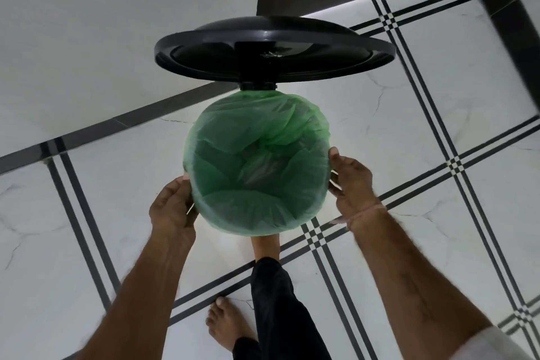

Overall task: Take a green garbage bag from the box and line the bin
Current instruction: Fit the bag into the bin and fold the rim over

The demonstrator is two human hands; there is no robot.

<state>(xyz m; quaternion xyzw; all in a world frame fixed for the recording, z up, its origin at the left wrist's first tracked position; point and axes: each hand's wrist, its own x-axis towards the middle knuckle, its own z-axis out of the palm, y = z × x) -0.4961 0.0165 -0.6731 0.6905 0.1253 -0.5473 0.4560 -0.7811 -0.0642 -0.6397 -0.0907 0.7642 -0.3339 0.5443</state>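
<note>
A green garbage bag (257, 166) lines the round bin, its mouth spread and folded over the rim. The bin's black lid (274, 50) stands raised behind it. My left hand (172, 207) curls on the bag's turned-over edge at the bin's left side. At the right side, my right hand (353, 184) grips the same edge, thumb at the rim. The bin's body is hidden under the bag. No box is in view.
One bare foot (267, 244) rests at the bin's front base, below a dark trouser leg (280, 307). The other foot (226, 324) stands on the white tiled floor with black stripes. A dark cabinet or wall edge (511, 23) rises at the upper right.
</note>
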